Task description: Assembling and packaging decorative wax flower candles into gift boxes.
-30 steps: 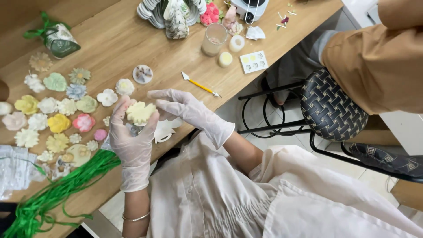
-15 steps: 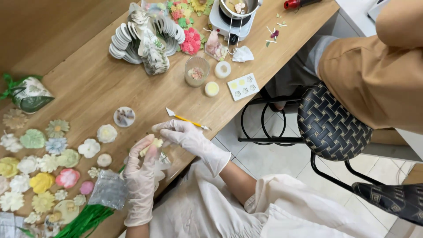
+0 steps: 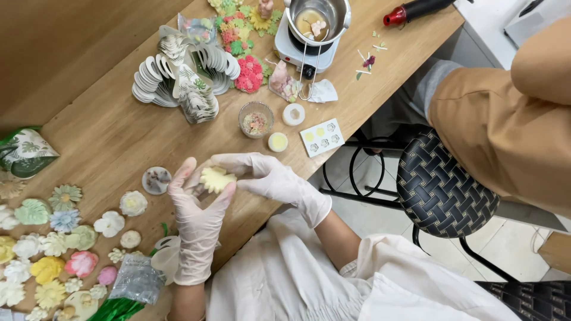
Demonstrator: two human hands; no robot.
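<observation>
Both gloved hands are up over the near edge of the light wooden table (image 3: 107, 137), working one piece between them. The left hand (image 3: 199, 205), in a thin whitish glove, has thumb and fingers closed round the pale yellow flower-shaped wax piece (image 3: 216, 178) from below and the left; the right hand (image 3: 267, 178), gloved the same, pinches its right side with the fingers curled over the top. The flower sits held between them above the table, just inside the near edge.

Open wood lies behind the hands, a bare stretch running up toward the fanned stack of white scalloped paper cards (image 3: 184, 74). Just beside the left hand, a small round clear dish (image 3: 156, 180) rests on the table. To the right of the open stretch stand a small glass cup of mixed bits (image 3: 256, 119), a round white wax disc (image 3: 294, 114), a pale yellow round disc (image 3: 277, 141) and a white rectangular mould tray (image 3: 322, 137), the tray close to the table's right edge.

On the left the table is crowded: rows of pastel wax flowers (image 3: 53, 244) reach nearly to the near edge, with a crinkled clear plastic bag (image 3: 138, 279) by the left wrist.

Beyond the right edge, a black woven chair seat (image 3: 443, 190) and a seated person in brown clothing (image 3: 505, 131) stand close by.
</observation>
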